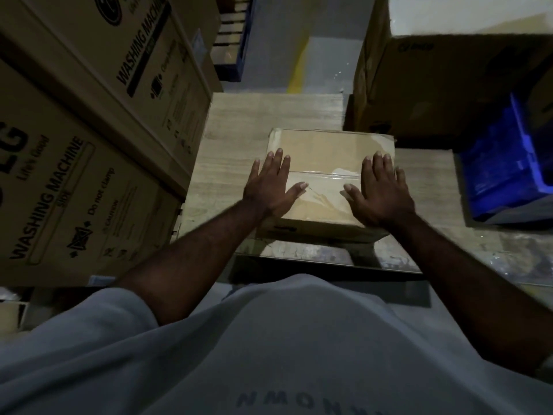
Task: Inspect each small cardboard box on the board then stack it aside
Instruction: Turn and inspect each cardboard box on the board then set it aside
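Box (326,151) sits mid-board (239,130), square to the person, taped lid up. The left hand (270,187) lies flat on the lid toward 9 o'clock and the right hand (380,190) flat toward 3 o'clock, fingers straight and spread, thumbs pointing inward along the tape (323,175). Both are released, pressing rather than gripping anything. Judging by that, this is the inspection step: palms on either side of the seam likely test whether the tape holds and the flaps are firm, and they steady the box near the board's 6 o'clock edge. Washing-machine cartons (89,145) wall the board at 9 o'clock, a blue crate (505,175) stands at 3 o'clock and a big carton (449,85) at 1 o'clock, so I cannot tell where the stack will go.
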### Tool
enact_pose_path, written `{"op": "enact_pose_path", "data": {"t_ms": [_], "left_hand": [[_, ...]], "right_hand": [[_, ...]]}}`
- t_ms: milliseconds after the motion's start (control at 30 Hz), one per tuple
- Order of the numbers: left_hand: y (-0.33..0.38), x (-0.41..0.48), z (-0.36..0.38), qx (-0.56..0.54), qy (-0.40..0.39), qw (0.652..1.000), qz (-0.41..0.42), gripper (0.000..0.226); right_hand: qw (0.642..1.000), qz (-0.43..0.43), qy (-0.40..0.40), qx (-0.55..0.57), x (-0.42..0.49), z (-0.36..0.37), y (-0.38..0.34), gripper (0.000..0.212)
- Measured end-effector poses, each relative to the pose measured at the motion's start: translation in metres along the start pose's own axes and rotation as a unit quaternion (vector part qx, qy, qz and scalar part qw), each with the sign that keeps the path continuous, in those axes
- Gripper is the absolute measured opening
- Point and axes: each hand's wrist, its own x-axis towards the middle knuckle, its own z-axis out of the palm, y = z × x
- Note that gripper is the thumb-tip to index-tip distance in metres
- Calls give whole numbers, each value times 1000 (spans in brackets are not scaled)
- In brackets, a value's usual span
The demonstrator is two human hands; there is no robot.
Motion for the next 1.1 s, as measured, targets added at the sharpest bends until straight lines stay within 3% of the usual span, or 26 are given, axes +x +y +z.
{"op": "enact_pose_path", "data": {"t_ms": [300,533,800,867,967,1100], "left_hand": [[-9,52,-35,-40,-29,998,-39,85],[-11,58,-27,-87,-33,993,-76,86],[-12,66,-28,-109,-20,991,-80,86],[-12,67,-28,-171,-14,980,-100,90],[-13,69,-31,-285,-37,944,-163,102],[-9,69,-39,-359,-40,915,-181,115]], "right_hand": [[1000,18,-16,16,70,-22,16,91],[998,39,17,37,71,-7,12,89],[993,44,0,109,77,-10,16,95],[977,102,6,186,79,-15,18,103],[922,198,8,334,83,-24,27,104],[874,221,8,434,85,-21,39,90]]}}
